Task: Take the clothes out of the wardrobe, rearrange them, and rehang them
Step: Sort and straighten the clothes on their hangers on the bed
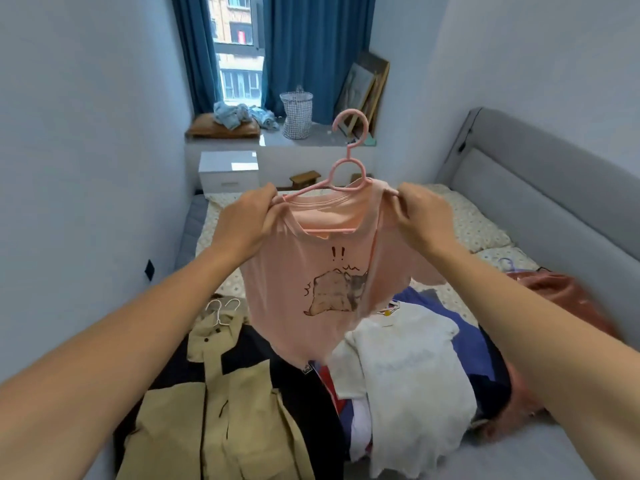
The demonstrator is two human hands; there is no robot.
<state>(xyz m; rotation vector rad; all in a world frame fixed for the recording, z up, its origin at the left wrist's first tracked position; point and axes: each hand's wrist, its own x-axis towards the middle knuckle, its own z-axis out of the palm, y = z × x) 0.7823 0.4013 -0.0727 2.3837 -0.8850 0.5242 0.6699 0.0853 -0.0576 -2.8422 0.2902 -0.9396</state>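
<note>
A: What are your hands doing?

B: Your left hand (250, 216) pinches the left shoulder of the pink T-shirt (304, 289), fingers curled round the cloth. Your right hand (420, 216) grips the other shoulder the same way. Both hold it up in the air above the bed (485, 230).

A: And the hanger?

B: The pink hanger (348, 168) sits inside the neck opening, its hook upright above the collar. One arm of it shows bare near your left hand, outside the cloth; the other arm is under the fabric.

A: What lies below the shirt?

B: A pile of clothes on the bed. On your left, a beige and black jacket (221, 410) lies flat with white hangers (221, 308) at its collar. Beside it, towards the right, a white garment (408, 382) lies over dark blue cloth (467, 344), with a rust-coloured garment (568, 292) further right, near the grey headboard (540, 174).

A: And behind?

B: A white bedside cabinet (228, 169) at the far end of the bed, and a checked laundry basket (297, 114) on the window ledge between blue curtains (311, 46).
</note>
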